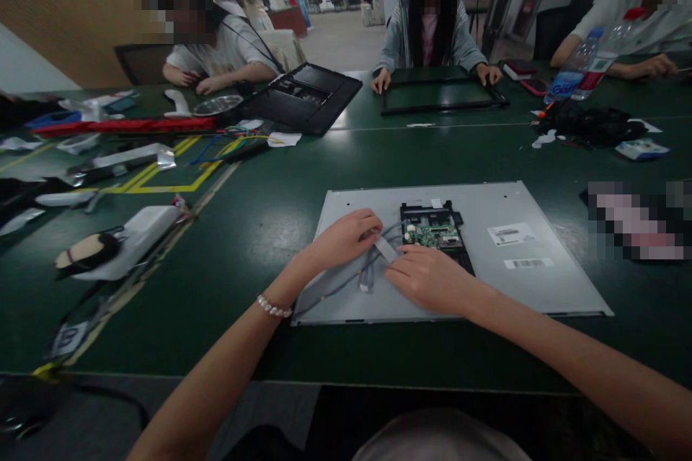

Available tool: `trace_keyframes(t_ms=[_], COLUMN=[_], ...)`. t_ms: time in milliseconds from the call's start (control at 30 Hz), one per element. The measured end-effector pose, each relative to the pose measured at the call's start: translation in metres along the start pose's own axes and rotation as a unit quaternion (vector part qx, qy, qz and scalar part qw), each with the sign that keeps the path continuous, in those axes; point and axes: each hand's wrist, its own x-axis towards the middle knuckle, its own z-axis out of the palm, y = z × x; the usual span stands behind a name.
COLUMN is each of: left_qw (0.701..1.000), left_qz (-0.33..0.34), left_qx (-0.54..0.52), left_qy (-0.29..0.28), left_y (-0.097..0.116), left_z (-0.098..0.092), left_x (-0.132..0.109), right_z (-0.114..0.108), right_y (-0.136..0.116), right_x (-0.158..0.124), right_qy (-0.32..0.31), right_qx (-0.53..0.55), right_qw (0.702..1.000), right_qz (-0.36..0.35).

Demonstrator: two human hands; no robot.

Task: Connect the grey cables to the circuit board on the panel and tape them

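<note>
A flat silver display panel (513, 274) lies on the table before me, its back side up. On it sits a black frame with a green circuit board (432, 234). My left hand (349, 236), fingers pinched, holds the upper end of a flat grey ribbon cable (386, 250). The cable's lower end meets the closed fingers of my right hand (429, 277), which rests over the panel beside the board; its fingertips are partly hidden. Thin grey wires (346, 281) and a clear-wrapped connector (366, 281) lie under and between my hands.
Across the table a person's hands rest on a black frame (446, 112). A black screen housing (308, 97) lies left of it. Cables, tape and a white device (135, 238) spread along the left. Bottles (587, 68) and a black bundle (592, 122) stand at the right.
</note>
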Motion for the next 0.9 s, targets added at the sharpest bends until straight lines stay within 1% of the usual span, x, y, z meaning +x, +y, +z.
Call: trace_keyframes(t_ms=[200,267,333,400,467,533,567,667,733,800,900], left_qw=[1.0,0.999,0.999,0.999,0.998,0.998,0.998,0.998,0.996,0.992,0.981], left_qz=[-0.004,-0.004,-0.006,-0.01,-0.016,-0.021,-0.022,-0.016,-0.012,-0.016,-0.037], left_qx=[0.025,0.033,0.038,0.047,0.057,0.06,0.058,0.039,0.028,0.024,0.028], left_qy=[-0.002,-0.004,-0.004,-0.002,-0.001,0.007,0.014,0.049,0.083,0.124,0.188], left_y=[0.005,0.007,0.009,0.01,0.012,0.013,0.014,0.018,0.019,0.019,0.017], left_z=[0.0,0.001,0.001,0.001,0.001,0.0,0.0,-0.001,-0.002,-0.001,0.0], left_x=[-0.002,-0.001,-0.001,-0.001,-0.001,-0.002,-0.003,-0.003,-0.003,-0.002,-0.001], right_z=[-0.007,-0.016,-0.027,-0.039,-0.046,-0.048,-0.046,-0.033,-0.025,-0.019,-0.016], right_y=[-0.004,-0.001,0.009,0.024,0.044,0.064,0.072,0.087,0.089,0.088,0.086], right_x=[0.0,-0.004,-0.016,-0.037,-0.069,-0.107,-0.126,-0.173,-0.189,-0.195,-0.191], right_qy=[-0.028,-0.018,0.01,0.031,0.032,0.003,-0.022,-0.086,-0.107,-0.116,-0.123], right_qx=[-0.007,-0.003,-0.001,-0.004,-0.013,-0.025,-0.025,-0.032,-0.04,-0.046,-0.052], right_qw=[1.0,1.0,0.999,0.993,0.977,0.957,0.95,0.94,0.933,0.931,0.93], right_qz=[-0.011,-0.005,0.037,0.112,0.21,0.288,0.31,0.329,0.34,0.344,0.344])
